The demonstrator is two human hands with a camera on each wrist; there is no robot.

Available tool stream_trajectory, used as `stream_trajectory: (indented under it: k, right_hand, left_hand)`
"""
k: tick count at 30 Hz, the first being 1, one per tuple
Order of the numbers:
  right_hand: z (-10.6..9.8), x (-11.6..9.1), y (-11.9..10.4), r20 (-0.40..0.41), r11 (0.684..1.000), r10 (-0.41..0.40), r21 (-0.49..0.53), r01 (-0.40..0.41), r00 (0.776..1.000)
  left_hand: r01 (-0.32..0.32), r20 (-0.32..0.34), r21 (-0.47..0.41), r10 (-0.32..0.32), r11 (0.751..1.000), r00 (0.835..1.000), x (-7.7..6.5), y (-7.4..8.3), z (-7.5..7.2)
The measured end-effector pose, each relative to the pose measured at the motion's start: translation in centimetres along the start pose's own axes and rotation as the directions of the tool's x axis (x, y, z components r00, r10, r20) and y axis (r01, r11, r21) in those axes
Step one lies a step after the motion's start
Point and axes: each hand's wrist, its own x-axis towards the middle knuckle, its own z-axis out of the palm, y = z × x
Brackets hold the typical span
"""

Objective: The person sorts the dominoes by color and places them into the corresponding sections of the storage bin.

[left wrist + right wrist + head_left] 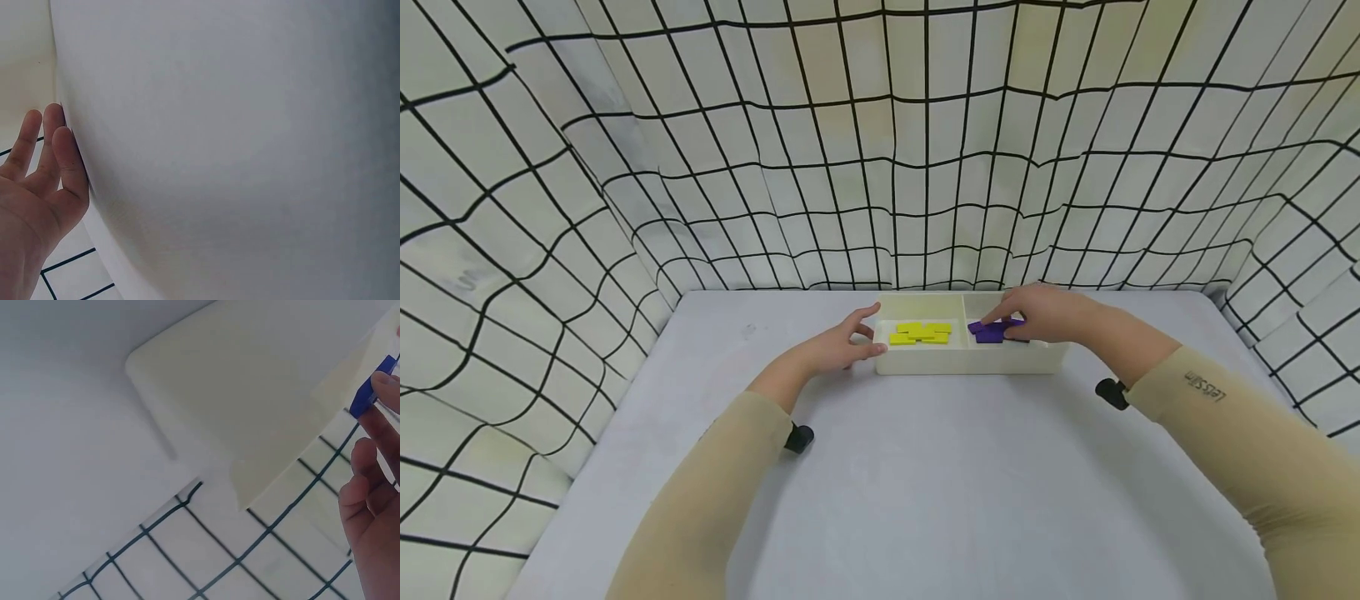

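Note:
A white two-compartment box (pixel 958 362) stands at the far part of the table. Yellow blocks (pixel 920 334) lie in its left compartment and purple blocks (pixel 988 336) in its right one. My left hand (pixel 833 348) is at the box's left end, thumb by the near corner and fingers spread along the side; the left wrist view shows nothing gripped in it. Over the right compartment, my right hand (pixel 1051 313) pinches a purple block (pixel 370 390), which looks blue in the right wrist view, between thumb and forefinger. The hand partly covers the other purple blocks.
Black netting (pixel 925 167) over pale panels rises behind the table and along both sides. The white tabletop (pixel 955 483) stretches from the box towards me. Small black devices (pixel 1111 393) sit on the undersides of both wrists.

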Motion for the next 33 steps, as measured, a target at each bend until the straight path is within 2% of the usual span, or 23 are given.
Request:
stream_trajectory:
  k: [6,17,26,33]
  right_hand:
    - [0.2,0.7,1.6,0.023,0.999,0.049,0.009,-0.049,0.999]
    - [1.5,2.7,2.8,0.056,0.993,0.120,-0.007,-0.120,0.991]
    - [2.8,3.7,3.2,0.059,0.990,0.107,-0.098,-0.101,0.992]
    - [3.2,4.1,3.4,0.045,0.988,0.109,-0.117,-0.104,0.993]
  left_hand:
    - [0.008,0.000,0.004,-0.008,1.000,1.000,0.2,-0.2,0.0]
    - [0.003,-0.001,0.011,-0.003,1.000,1.000,0.2,-0.2,0.0]
    - [0.007,-0.001,0.007,-0.007,1.000,1.000,0.3,-0.4,0.0]
    - [0.001,0.001,0.006,-0.001,1.000,1.000,0.3,-0.3,-0.1]
